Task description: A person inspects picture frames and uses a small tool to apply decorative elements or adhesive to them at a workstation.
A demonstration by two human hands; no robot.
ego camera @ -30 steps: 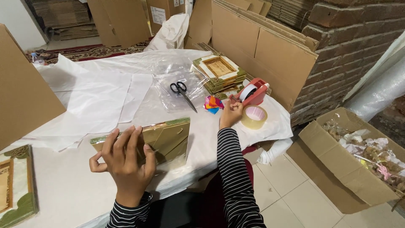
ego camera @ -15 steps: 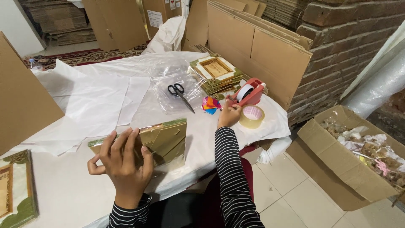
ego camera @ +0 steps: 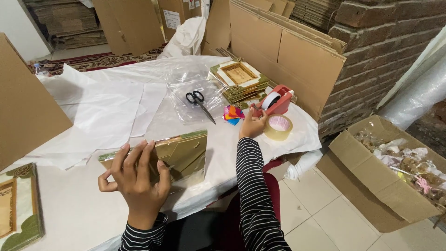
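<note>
Near the table's front edge, the left hand [ego camera: 134, 179] lies flat with its fingers spread over the near end of a gold-faced picture frame with a green edge [ego camera: 179, 151], pressing it against the white-covered table [ego camera: 69, 214] rather than gripping it; the thumb sticks out to the left, clear of the frame. Further out, the right hand [ego camera: 252, 126], on a black-and-white striped sleeve [ego camera: 253, 195], reaches to the red tape dispenser [ego camera: 275, 102], and its fingertips are pinched together at the dispenser's near end; whether a strip of tape sits between them is too small to tell. Just right of that hand lies a loose roll of clear tape [ego camera: 278, 127], flat on the table and touching or nearly touching the dispenser's base. A small bright multicoloured object [ego camera: 232, 114] sits just left of the right hand. Black-handled scissors [ego camera: 200, 104] lie on a clear plastic bag [ego camera: 195, 90] toward the middle of the table, well apart from both hands. Behind the dispenser stands a stack of green-and-gold frames [ego camera: 239, 79]. Sheets of white paper [ego camera: 107, 116] cover the left half of the table, and another ornate frame [ego camera: 18, 209] shows at the lower left corner. Flattened cardboard sheets [ego camera: 288, 56] lean against a brick wall [ego camera: 371, 56], and an open cardboard box [ego camera: 390, 181] of wrapped items rests on the tiled floor at right.
</note>
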